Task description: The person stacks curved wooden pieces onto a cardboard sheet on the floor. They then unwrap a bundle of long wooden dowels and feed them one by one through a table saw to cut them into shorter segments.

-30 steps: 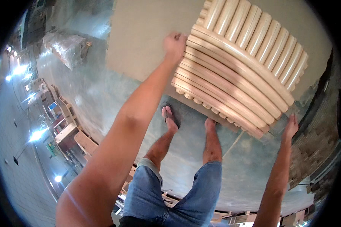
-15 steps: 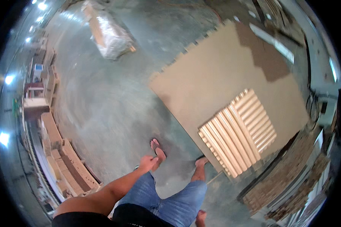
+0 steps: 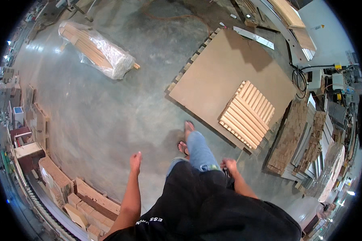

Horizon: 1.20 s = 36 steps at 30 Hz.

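Starting well left of the brown board (image 3: pixel 217 76), seeing stacked timber pieces (image 3: pixel 54 175) across the grey floor (image 3: pixel 108 116) from it. Moving rightward, seeing a wrapped bundle of sticks (image 3: pixel 88 48) lying off the far left side of the board, apart from it.

Holding the left hand (image 3: pixel 135 162) over the floor, left of the board and well apart from it, raising the forearm from the lower edge and pointing the hand forward. Showing nothing in its grasp; apparently bunching the fingers, but not being able to tell how tightly.

Standing in denim shorts (image 3: pixel 201 150) off the near left edge of the board. Keeping the right hand (image 3: pixel 230 165) beside the shorts, short of the board's near corner and not touching it, bringing the forearm in from the lower right. Seemingly curling these fingers; not being able to tell of any pinching.

Seeing the stack of pale wooden rods (image 3: pixel 245 114) resting on the board toward its near corner, apart from both hands. Judging the stacking as done this far: setting two groups at right angles on top, showing rod ends beneath along the near left edge. Being unable to tell of any layers remaining.

Passing right of the board, seeing a black cable coil (image 3: pixel 299 82) beside its right corner and brown slats (image 3: pixel 289 140) off its near right side.
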Tool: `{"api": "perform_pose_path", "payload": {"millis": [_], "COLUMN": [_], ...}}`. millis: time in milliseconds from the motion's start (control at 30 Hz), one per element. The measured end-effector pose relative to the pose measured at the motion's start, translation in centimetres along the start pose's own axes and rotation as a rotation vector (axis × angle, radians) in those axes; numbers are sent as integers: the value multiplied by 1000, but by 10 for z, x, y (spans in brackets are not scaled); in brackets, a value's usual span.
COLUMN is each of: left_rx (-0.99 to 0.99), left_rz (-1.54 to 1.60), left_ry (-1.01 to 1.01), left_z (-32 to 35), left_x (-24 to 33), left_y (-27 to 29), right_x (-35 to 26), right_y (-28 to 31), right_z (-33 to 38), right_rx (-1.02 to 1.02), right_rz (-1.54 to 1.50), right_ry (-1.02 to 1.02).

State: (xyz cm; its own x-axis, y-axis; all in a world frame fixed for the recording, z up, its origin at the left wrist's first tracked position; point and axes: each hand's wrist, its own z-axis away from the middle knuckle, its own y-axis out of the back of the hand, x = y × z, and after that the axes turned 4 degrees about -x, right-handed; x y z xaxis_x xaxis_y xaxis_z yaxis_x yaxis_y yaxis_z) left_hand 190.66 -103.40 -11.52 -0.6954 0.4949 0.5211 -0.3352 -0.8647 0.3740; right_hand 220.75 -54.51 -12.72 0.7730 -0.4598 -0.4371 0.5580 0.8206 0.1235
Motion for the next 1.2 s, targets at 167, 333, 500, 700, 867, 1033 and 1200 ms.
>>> {"api": "perform_pose_path", "payload": {"millis": [167,333,500,700,867,1033,1200], "left_rx": [-47,-80,-56,-82,-227,-242,-165], "left_rz": [121,143,182,203,-59,118,-20], "left_ry": [-34,43,148,222,230,162,-251], "left_z": [-34,-90,-145,-237,-321,-443,-557], "left_x": [126,184,219,277,387,535,778], "left_y": [28,75,117,124,108,98,89], "right_x": [-75,-203,-340,-474,-585,-712,-806], "right_y": [-89,-189,-249,-287,-327,-358,-355], "right_z": [-40,-68,-105,-141,-195,-223,-263], "right_rx": [8,-48,-87,-26,17,34,77], "right_rz": [19,167,211,-24,-118,-108,-143], "right_ry": [-51,-60,135,163,181,142,175]}}
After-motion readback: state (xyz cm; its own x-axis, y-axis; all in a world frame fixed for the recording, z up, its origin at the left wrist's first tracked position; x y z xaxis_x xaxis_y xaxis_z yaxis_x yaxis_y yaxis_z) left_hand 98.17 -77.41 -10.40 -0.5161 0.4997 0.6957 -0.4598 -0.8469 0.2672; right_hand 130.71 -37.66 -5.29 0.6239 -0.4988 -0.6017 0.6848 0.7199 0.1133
